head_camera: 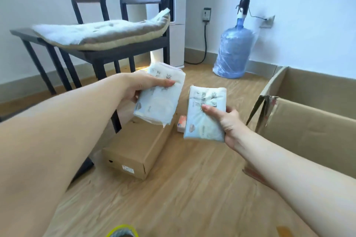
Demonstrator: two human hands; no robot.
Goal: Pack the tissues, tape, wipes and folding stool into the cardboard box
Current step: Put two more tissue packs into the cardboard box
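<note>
- Head view, hands: the left hand (142, 86) is gripping one tissue pack (159, 96), thumb lying on top and fingers wrapped beneath. The right hand (229, 121) is gripping a second tissue pack (206, 113) the same way.
- Head view, pack position: both packs are hanging in the air above the wooden floor (192, 188), just beside each other but apart, with the left one sitting slightly farther away.
- Head view, target: the cardboard box (308, 121) is standing open at the right, its flaps raised. The right-hand pack is nearer to it than the left-hand pack; neither is over the opening yet.
- Head view, box contents: only part of the inside is showing, and nothing is appearing in that part. The rest is hidden by the near wall.
- Head view, other items: a small orange-and-white packet (182, 124) is lying on the floor between the packs; whether it is the wipes cannot be told. A closed brown carton (134, 148) is lying on the floor under the left pack.
- Head view, missing items: tape and a folding stool are not identifiable. A yellow-edged object at the near edge is too cropped to name.
- Head view, background: a chair with cushion (104, 34) is standing far left, and a water bottle (234, 52) is standing at the far wall.
- Progress judgement: packing appears to be at an early stage. The tissues are in hand and not yet boxed; everything else seems to be remaining.
</note>
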